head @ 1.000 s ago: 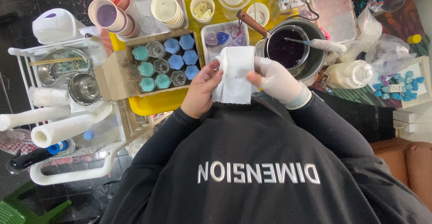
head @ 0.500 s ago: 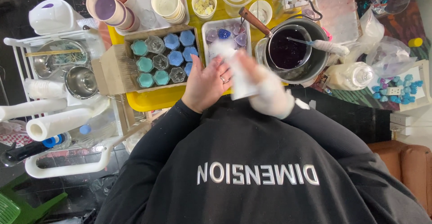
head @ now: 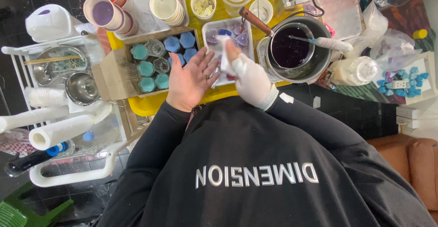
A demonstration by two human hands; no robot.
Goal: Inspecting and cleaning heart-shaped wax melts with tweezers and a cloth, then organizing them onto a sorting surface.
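We look down over a black top at our two hands, which meet above the yellow surface (head: 150, 106). Our left hand (head: 191, 79) is bare, palm up and fingers spread wide; its grip is fully open and closes on nothing. Our right hand (head: 248, 79) wears a white glove, and its grip is pinched shut on a small white cloth (head: 224, 60), which it presses against the fingertips of the left hand. The cloth sits between the two hands, just over the near edge of a clear tray (head: 207, 28) that holds purple and blue moulded pieces.

Left of the hands a cardboard box (head: 107, 74) carries teal and blue flower-shaped containers (head: 146, 69) in rows. Right of the hands stands a metal pot (head: 319, 60) with a wooden handle and dark purple liquid inside; a white-handled tool (head: 331, 43) rests across its rim. Behind the box, stacked cups (head: 105, 12) show purple and cream contents. On the far left a white wire rack (head: 27, 54) holds a steel bowl (head: 81, 89) and rolls of paper (head: 59, 131).
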